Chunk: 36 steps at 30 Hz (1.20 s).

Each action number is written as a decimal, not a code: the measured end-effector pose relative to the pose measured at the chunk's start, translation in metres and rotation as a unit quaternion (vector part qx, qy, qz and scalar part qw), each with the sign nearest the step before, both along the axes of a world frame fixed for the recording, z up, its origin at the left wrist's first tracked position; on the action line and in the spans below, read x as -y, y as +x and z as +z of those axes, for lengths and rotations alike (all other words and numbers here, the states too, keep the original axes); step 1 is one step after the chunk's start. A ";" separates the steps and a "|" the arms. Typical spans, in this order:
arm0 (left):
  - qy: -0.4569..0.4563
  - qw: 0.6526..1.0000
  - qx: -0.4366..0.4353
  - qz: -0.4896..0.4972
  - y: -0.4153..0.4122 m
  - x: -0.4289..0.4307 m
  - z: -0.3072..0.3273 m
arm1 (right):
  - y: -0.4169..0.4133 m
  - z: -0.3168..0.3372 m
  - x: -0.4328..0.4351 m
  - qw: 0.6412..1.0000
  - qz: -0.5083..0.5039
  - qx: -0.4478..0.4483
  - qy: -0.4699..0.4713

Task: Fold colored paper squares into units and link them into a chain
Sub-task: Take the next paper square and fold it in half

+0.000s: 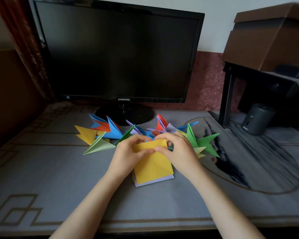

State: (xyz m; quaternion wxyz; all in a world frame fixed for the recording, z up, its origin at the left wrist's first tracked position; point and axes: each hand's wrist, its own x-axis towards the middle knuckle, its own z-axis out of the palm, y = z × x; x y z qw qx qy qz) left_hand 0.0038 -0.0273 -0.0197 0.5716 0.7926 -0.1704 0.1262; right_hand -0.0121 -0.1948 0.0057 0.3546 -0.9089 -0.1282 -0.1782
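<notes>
Table (59, 169) covered in a grey cloth, matte, with tan angular line borders; a dark brushed oval motif lies to the right.

Two bare forearms reach in from the near edge. Left hand (128, 152) and right hand (178, 150) both pinch the far part of a yellow sheet (152, 163), thumbs on top and nearly meeting, fingers curled behind. The far strip of the sheet is bent up; its long axis runs near to far, skewed slightly right. The near part lies flat on a small paper stack (155, 181), whose lavender sheet shows at the edge.

Just beyond the hands is a row of folded units (110, 130): sharp, creased points in blue, orange, yellow, pale green, lavender and bright green, fanning outward.

Behind them stands a black monitor (117, 52), its screen dark. Far right are a dark cylinder (255, 119) and a brown cardboard box (269, 40).
</notes>
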 end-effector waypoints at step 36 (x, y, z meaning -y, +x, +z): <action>-0.120 0.981 -0.142 -0.060 -0.004 -0.002 0.011 | 0.006 -0.015 0.013 0.981 0.060 0.028 0.184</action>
